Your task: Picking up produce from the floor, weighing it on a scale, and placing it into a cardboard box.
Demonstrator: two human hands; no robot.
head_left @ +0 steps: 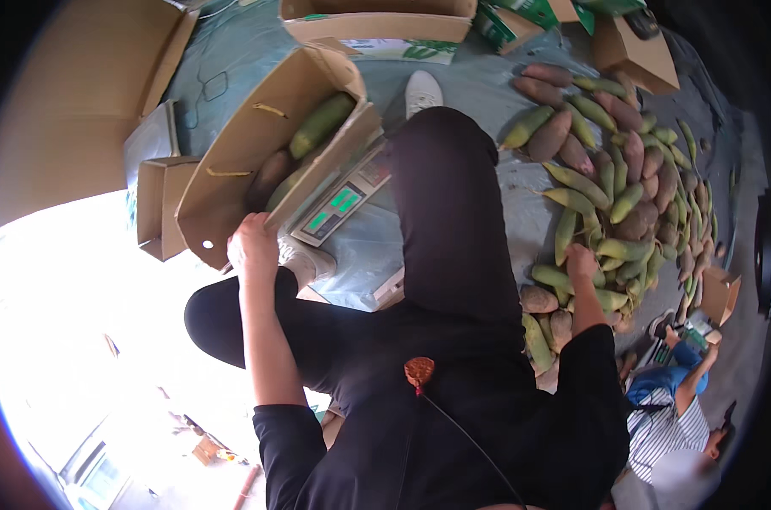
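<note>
My left hand (254,245) is closed on the near edge of an open cardboard box (224,191), which sits tilted by a digital scale (339,204) with lit green displays. Inside the box lie a long green radish (322,125) and a reddish-brown root (271,177); the box wall partly hides more. On the right, my right hand (582,262) reaches into a big pile of green radishes (628,202) and reddish-brown roots (551,136). Its fingers look curled among the green radishes, and what they hold is hidden.
Another open carton (394,42) stands beyond my foot. A small box (166,204) and a large cardboard panel (71,102) are at the left. More cartons (636,55) lie at the far right. Another person (670,425) in a striped top works at the lower right.
</note>
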